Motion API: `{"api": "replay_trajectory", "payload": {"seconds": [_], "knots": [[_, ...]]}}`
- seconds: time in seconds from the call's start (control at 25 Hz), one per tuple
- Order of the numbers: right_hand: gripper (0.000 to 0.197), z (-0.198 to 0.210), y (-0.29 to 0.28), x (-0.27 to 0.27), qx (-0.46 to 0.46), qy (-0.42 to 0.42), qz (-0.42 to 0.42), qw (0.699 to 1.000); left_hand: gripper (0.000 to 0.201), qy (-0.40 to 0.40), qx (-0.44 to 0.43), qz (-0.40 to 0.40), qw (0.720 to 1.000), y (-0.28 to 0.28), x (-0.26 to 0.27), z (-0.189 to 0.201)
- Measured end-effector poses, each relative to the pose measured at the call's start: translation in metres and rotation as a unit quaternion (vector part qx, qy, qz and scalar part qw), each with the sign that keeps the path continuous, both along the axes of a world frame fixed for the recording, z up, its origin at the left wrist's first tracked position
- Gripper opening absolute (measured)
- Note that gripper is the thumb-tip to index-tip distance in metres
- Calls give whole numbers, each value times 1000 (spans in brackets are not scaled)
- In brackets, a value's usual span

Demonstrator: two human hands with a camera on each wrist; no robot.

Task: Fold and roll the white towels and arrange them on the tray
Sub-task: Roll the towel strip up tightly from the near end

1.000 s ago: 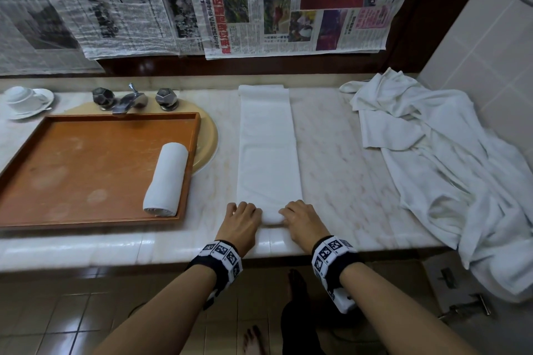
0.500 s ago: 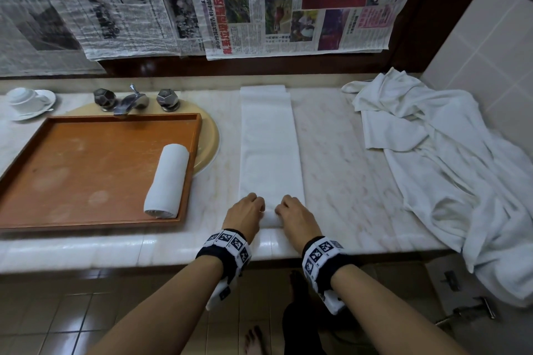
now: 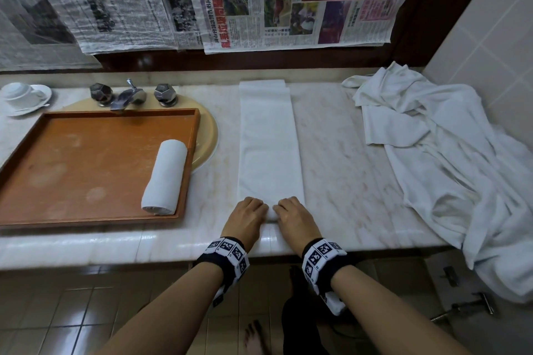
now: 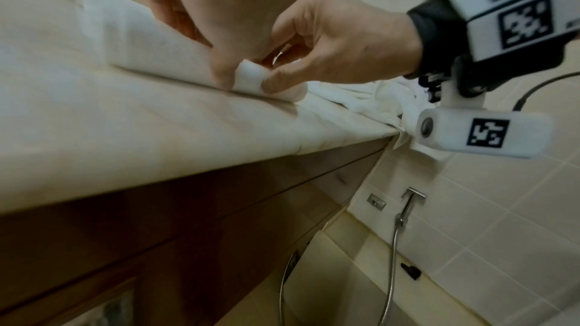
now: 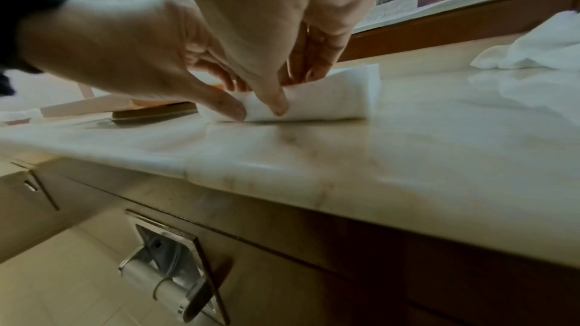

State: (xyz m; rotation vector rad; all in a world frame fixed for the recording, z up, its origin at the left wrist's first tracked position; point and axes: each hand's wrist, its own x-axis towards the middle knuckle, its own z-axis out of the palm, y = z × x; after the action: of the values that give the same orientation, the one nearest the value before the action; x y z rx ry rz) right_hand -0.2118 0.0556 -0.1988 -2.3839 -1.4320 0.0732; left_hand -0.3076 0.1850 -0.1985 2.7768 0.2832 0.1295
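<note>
A long folded white towel [image 3: 268, 147] lies lengthwise on the marble counter [image 3: 340, 170]. Its near end is curled into a small roll [image 4: 251, 78]. My left hand [image 3: 249, 213] and right hand [image 3: 291, 215] sit side by side on that roll, fingers curled over it and thumbs tucked behind. The right wrist view shows the roll [image 5: 313, 103] pinched between both thumbs and fingers. A finished rolled towel [image 3: 164, 177] lies along the right side of the orange tray [image 3: 86, 153].
A heap of loose white towels [image 3: 447, 153] covers the counter's right end and hangs over its edge. The tray lies over a basin below the tap [image 3: 127, 96]. A cup and saucer [image 3: 23, 95] stand far left. Newspaper covers the wall behind.
Both hands have drawn closer together at the towel's near end and edged forward, curling that end over into a small roll.
</note>
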Motion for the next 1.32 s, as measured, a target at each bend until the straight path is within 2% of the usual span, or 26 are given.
{"api": "replay_trajectory", "payload": {"seconds": [0.2,0.28,0.36,0.48,0.56,0.64,0.8,0.88,0.96,1.08,1.16,1.24,1.32], "knots": [[55,-2,-7,-12,-41,-8,4,999,35,14,-7,-28,999,1,2,-2],[49,-2,-8,-10,-43,4,2,999,29,39,10,-43,998,3,3,2],[33,2,-5,-3,-45,41,2,998,24,23,34,-24,999,1,4,7],[24,18,2,17,-125,125,17,984,35,-23,26,31,999,-16,-2,11],[23,22,3,26,-162,159,36,973,39,-49,7,29,998,-27,-7,6],[25,18,2,22,-160,141,40,976,43,-53,-15,21,998,-27,-8,0],[53,-2,-8,-6,-88,-20,2,996,42,-4,-45,29,999,-14,7,-5],[59,-14,-13,-11,-60,-51,0,997,37,17,-57,30,998,-10,16,-4],[59,-18,-14,-4,-60,-51,-2,997,33,24,-27,36,999,-11,20,2],[45,-12,-6,11,-41,-31,3,999,37,-50,7,38,998,-19,12,8],[39,-11,-5,16,-24,6,11,1000,44,-94,13,29,995,-27,2,-2],[38,-14,-8,16,-8,19,7,1000,50,-96,5,19,995,-31,-8,-12],[34,-15,-12,8,1,-1,-2,1000,48,-83,-2,15,996,-27,-9,-19]]}}
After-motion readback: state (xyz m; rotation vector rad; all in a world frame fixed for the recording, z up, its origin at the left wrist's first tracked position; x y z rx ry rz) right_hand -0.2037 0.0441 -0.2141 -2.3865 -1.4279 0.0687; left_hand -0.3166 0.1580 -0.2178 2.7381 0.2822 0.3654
